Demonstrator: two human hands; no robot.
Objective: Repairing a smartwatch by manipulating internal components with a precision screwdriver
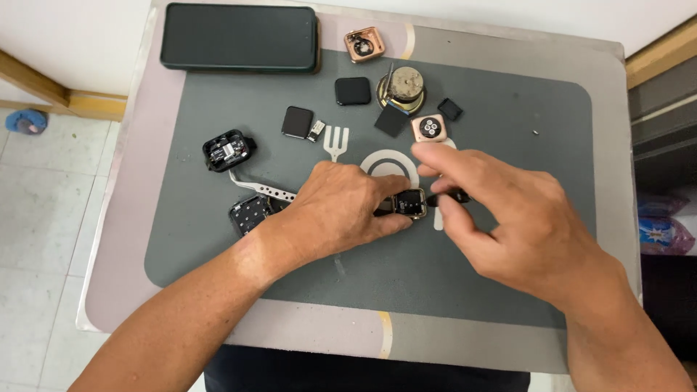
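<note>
A small table (109,290) with a grey work mat (508,276) stands on a pale tiled floor (36,218); a dark phone (239,36) lies at its far left corner. Near the mat's middle, the left hand (341,210) lies palm down, its fingers pinching an opened smartwatch case (411,202). Just beside it, the right hand (508,218) hovers, thumb and finger pinching a thin black tool (451,196).

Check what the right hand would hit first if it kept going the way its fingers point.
Probably the rose-gold watch case, lying back up just beyond the right hand's index fingertip. Depth is unclear, so it might pass above it.
</note>
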